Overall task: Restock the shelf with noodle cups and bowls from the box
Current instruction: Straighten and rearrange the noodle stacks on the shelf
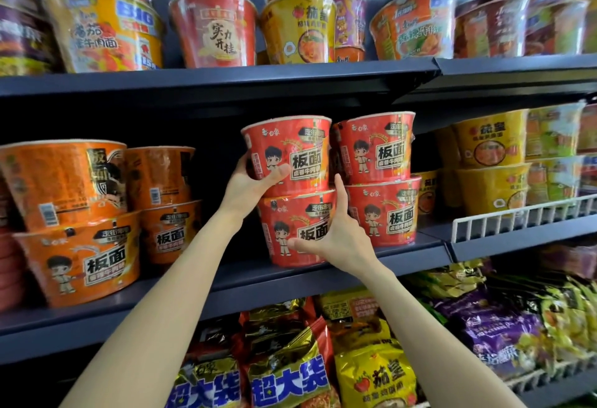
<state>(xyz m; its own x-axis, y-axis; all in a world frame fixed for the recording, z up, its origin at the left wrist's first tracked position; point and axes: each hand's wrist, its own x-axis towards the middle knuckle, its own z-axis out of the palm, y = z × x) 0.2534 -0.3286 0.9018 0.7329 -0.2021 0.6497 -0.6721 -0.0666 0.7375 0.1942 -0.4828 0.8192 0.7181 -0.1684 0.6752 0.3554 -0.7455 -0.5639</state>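
Two stacks of red noodle bowls stand on the middle shelf (323, 278). My left hand (252, 186) grips the upper red bowl (290, 152) of the left stack at its lower left side, thumb across its front. That bowl sits on the lower red bowl (294, 230). My right hand (332, 236) touches the lower bowl's right side with spread fingers, index finger pointing up into the gap between the stacks. The second red stack (378, 178) stands just to the right. No box is in view.
Orange bowl stacks (74, 220) fill the shelf's left part, with a dark gap between them and the red stacks. Yellow bowls (491, 162) stand right behind a white wire rail (517, 217). Taller cups crowd the top shelf (210, 81); noodle bags (290, 375) lie below.
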